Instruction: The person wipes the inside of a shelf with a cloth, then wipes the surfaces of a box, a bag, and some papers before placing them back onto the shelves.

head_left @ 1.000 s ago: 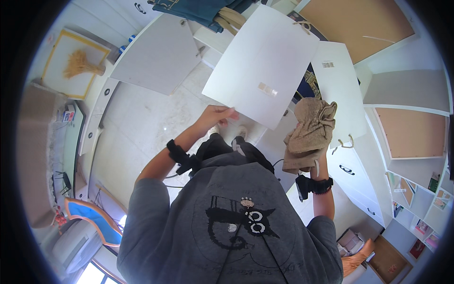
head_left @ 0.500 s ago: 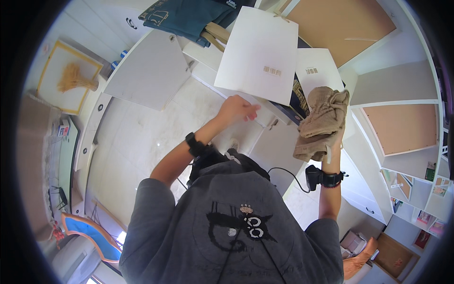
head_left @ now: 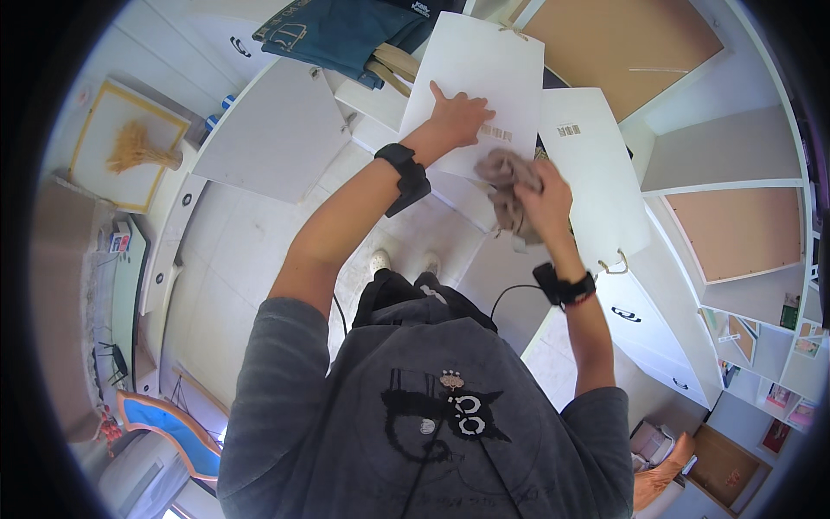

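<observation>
A large white paper bag (head_left: 484, 65) lies flat on the cabinet, its cord handle at the far end. My left hand (head_left: 458, 119) rests on it with the fingers spread. Close by on the right, my right hand (head_left: 546, 203) grips a crumpled brown cloth (head_left: 510, 186) at the bag's near edge; motion blurs the cloth. A second white paper bag (head_left: 596, 186) with a cord handle lies right of that hand. Something dark shows in the narrow gap between the two bags.
Dark green fabric bags (head_left: 324, 39) lie at the far left of the white bags. An open cabinet door (head_left: 268, 130) juts out on the left. White shelving (head_left: 722, 160) rises on the right, above a white drawer front (head_left: 644, 324).
My left hand has moved forward onto the large bag and spread its fingers. My right hand has carried the cloth leftward, off the second bag, which now shows in full.
</observation>
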`<action>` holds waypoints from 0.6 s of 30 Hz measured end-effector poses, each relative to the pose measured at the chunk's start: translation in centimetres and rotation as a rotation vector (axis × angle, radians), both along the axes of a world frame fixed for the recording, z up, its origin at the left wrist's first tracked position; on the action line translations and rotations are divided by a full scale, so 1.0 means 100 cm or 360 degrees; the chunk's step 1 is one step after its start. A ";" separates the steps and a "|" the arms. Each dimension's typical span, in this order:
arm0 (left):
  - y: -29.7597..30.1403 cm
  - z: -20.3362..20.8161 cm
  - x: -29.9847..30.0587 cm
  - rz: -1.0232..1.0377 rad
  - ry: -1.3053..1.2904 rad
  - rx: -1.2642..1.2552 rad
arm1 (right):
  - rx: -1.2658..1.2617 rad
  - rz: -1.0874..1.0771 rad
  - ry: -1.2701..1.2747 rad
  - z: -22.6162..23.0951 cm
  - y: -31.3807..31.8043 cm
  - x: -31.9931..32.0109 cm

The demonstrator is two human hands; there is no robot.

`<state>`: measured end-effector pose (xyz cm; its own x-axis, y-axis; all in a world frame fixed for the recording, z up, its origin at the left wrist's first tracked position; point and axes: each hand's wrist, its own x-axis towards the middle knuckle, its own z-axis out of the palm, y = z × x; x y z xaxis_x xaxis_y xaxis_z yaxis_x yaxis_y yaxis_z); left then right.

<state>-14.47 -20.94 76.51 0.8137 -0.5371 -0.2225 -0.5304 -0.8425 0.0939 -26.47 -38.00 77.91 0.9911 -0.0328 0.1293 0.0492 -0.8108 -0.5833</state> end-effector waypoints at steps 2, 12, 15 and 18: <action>0.001 0.001 -0.001 0.0010 0.0003 0.0017 | -0.0051 0.0065 -0.0100 -0.007 0.002 -0.027; 0.000 0.006 0.009 -0.0040 0.0063 0.0020 | -0.0347 0.0768 -0.0174 0.009 0.019 -0.051; 0.000 0.004 0.009 -0.0058 0.0032 0.0020 | -0.0367 0.0724 -0.0472 0.011 0.040 -0.041; 0.005 -0.002 0.007 -0.0076 -0.0039 -0.0003 | -0.0426 0.0528 -0.0380 0.008 0.049 -0.025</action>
<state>-13.73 -20.43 76.30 0.7922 -0.5760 -0.2017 -0.5723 -0.8159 0.0820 -28.97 -33.14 78.74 0.8840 0.3450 0.3154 0.4373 -0.8487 -0.2974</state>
